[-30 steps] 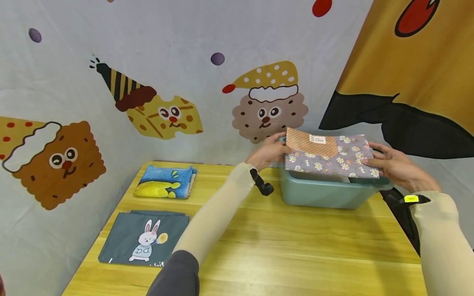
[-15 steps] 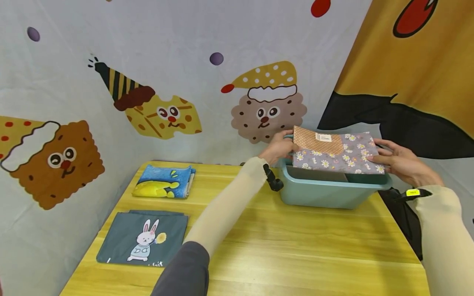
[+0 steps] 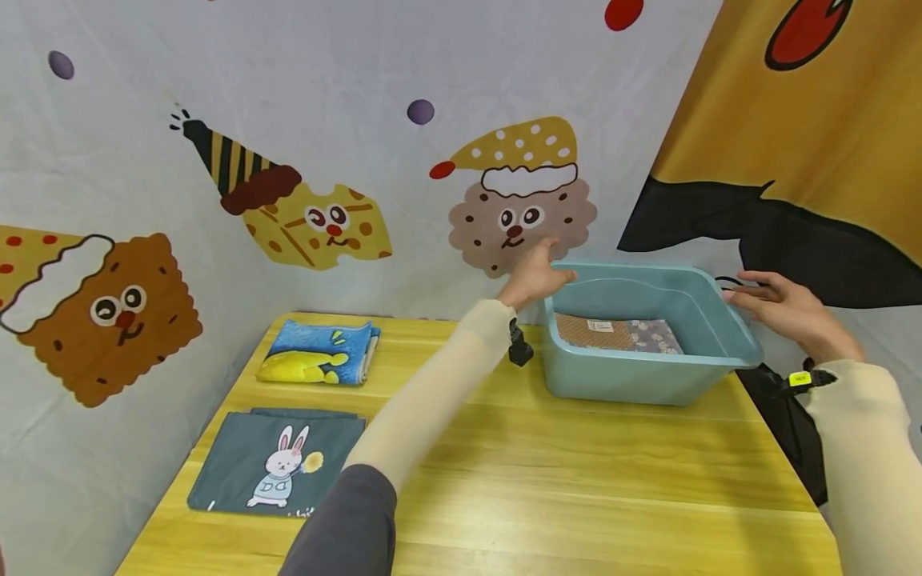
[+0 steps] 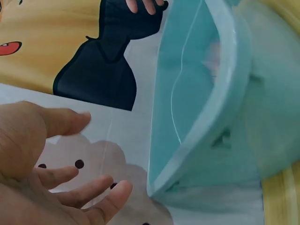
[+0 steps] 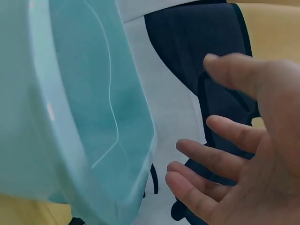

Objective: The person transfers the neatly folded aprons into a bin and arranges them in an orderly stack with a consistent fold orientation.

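Flowered cloth: the folded flowered cloth [image 3: 615,334] lay inside the teal bin [image 3: 648,380], low down and toward its left end; part was hidden by the front wall.
Left hand: the left hand [image 3: 536,276] was just beside the bin's left rim, fingers spread and relaxed, holding nothing.
Right hand: the right hand [image 3: 792,316] was just off the right rim, fingers loosely parted, also holding nothing.
Bin's perch: it stood at the far right corner of the table [image 3: 576,480], its rim seeming to reach past the right edge; a knock from the left hand could have shoved it over.
Wrist device: the black wrist device [image 3: 520,344] hung beside the bin's left wall and might have snagged the rim if the arm swung inward.
Left sleeve: the left sleeve [image 3: 403,436] crossed above or against the rabbit cloth [image 3: 277,460] near the table's left edge; contact could not be told, but a low pull could have dragged it askew.
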Demonstrator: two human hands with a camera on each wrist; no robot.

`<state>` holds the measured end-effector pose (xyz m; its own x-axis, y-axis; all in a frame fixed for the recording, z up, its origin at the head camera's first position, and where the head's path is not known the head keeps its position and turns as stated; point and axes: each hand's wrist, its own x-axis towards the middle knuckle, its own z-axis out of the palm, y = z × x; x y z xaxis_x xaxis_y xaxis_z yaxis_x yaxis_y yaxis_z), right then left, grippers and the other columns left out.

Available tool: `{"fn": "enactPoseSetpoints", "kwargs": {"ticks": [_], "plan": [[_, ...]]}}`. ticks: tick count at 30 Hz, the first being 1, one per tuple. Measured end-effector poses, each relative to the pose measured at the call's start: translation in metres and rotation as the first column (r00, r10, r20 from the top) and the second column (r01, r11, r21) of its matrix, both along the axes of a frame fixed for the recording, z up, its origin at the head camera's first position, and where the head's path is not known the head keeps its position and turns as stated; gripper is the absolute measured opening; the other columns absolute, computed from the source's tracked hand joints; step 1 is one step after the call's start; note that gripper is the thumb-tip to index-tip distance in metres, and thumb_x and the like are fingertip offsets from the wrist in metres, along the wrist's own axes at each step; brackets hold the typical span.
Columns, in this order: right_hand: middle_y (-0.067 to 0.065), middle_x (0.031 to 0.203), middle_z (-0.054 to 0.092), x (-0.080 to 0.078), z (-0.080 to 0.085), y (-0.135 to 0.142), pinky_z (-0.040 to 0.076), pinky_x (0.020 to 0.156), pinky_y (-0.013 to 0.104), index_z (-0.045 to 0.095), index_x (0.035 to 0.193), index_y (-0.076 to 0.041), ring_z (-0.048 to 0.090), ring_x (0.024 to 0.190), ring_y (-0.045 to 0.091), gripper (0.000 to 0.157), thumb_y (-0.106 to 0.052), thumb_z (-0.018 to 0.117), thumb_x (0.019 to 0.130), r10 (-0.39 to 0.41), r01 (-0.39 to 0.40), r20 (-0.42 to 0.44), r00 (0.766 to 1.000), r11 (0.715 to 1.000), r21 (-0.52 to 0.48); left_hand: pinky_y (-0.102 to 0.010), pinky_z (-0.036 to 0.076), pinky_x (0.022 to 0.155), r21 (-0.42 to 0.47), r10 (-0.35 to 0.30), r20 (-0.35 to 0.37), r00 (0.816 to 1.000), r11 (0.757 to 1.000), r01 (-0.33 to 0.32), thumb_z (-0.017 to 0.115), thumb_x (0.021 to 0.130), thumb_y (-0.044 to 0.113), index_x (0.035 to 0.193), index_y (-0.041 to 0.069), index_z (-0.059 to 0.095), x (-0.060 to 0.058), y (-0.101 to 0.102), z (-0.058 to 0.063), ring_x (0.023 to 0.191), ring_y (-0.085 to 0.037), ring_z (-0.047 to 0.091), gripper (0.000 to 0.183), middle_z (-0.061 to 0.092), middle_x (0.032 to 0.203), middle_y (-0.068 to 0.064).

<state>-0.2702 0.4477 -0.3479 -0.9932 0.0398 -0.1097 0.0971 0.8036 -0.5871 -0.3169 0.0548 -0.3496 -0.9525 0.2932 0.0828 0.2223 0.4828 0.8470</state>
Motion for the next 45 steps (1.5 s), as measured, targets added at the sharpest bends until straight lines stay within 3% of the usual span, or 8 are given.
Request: {"fn": "enactPoseSetpoints", "kwargs": {"ticks": [2,6,15,19,23,28,38,45], "plan": [[0.037,0.160,0.027,0.002,0.001,-0.003,0.034,0.104,0.078,0.008,0.165,-0.006,0.034,0.140,0.059,0.106,-0.074,0.048,0.094,-0.004,0.003,0.007,1.000,1.000,0.018,-0.045,0.050,0.109,-0.025,-0.019,-0.021,1.000,1.000,0.019,0.068,0.100,0.035,0.163,0.018,0.029,0.000,-0.005,0.000,0.143,-0.027,0.049,0.076,0.042,0.162,-0.009],[0.036,0.164,0.017,0.006,0.002,-0.013,0.028,0.102,0.083,0.006,0.166,-0.008,0.023,0.144,0.062,0.106,-0.075,0.047,0.094,-0.011,0.011,-0.004,1.000,0.999,0.052,-0.048,0.043,0.116,-0.095,-0.079,-0.093,0.993,0.993,0.070,0.061,0.102,0.042,0.164,0.017,0.026,-0.002,-0.014,-0.005,0.148,-0.027,0.041,0.075,0.035,0.166,-0.006],[0.033,0.168,0.005,0.018,0.002,-0.040,0.023,0.098,0.086,0.006,0.167,-0.020,0.010,0.147,0.064,0.100,-0.073,0.049,0.095,0.025,-0.015,-0.085,0.996,0.993,0.113,-0.057,0.029,0.124,-0.261,-0.171,-0.257,0.951,0.960,0.102,0.054,0.100,0.060,0.165,0.028,0.020,0.002,-0.035,-0.018,0.158,-0.031,0.019,0.080,0.025,0.169,-0.005],[0.027,0.171,0.003,0.021,-0.001,-0.053,0.022,0.098,0.086,0.010,0.167,-0.019,0.000,0.151,0.061,0.095,-0.067,0.052,0.097,0.095,-0.071,-0.153,0.984,0.985,0.155,-0.059,0.023,0.126,-0.367,-0.187,-0.321,0.928,0.928,0.060,0.051,0.099,0.066,0.165,0.028,0.020,0.005,-0.043,-0.026,0.160,-0.034,0.011,0.083,0.022,0.170,-0.007],[0.023,0.172,0.003,0.023,-0.006,-0.068,0.014,0.105,0.085,0.015,0.166,-0.016,-0.001,0.153,0.058,0.089,-0.057,0.058,0.100,0.186,-0.134,-0.246,0.951,0.967,0.215,-0.065,0.016,0.126,-0.438,-0.173,-0.373,0.912,0.899,-0.008,0.045,0.098,0.073,0.165,0.032,0.018,0.011,-0.051,-0.034,0.161,-0.035,0.004,0.084,0.020,0.171,-0.006],[0.018,0.173,0.000,0.029,-0.009,-0.085,0.008,0.108,0.085,0.019,0.166,-0.019,0.002,0.153,0.057,0.086,-0.054,0.060,0.099,0.224,-0.145,-0.317,0.921,0.956,0.254,-0.064,0.009,0.127,-0.486,-0.160,-0.397,0.904,0.872,-0.060,0.041,0.096,0.076,0.166,0.036,0.014,0.018,-0.062,-0.041,0.162,-0.032,-0.003,0.085,0.013,0.174,-0.005],[0.011,0.175,0.000,0.038,-0.012,-0.117,0.000,0.111,0.084,0.023,0.165,-0.024,-0.001,0.157,0.048,0.083,-0.054,0.062,0.098,0.265,-0.168,-0.380,0.887,0.948,0.269,-0.066,0.005,0.127,-0.532,-0.153,-0.473,0.868,0.834,-0.143,0.042,0.097,0.076,0.166,0.034,0.012,0.033,-0.088,-0.049,0.162,-0.031,-0.007,0.086,0.005,0.175,-0.005],[0.009,0.175,0.005,0.045,-0.024,-0.137,-0.002,0.120,0.074,0.026,0.164,-0.026,0.003,0.158,0.045,0.085,-0.055,0.067,0.095,0.297,-0.177,-0.440,0.847,0.939,0.294,-0.068,0.004,0.126,-0.507,-0.113,-0.502,0.857,0.842,-0.186,0.043,0.095,0.077,0.166,0.035,0.015,0.043,-0.108,-0.060,0.162,-0.030,-0.008,0.087,0.004,0.175,-0.003]]}}
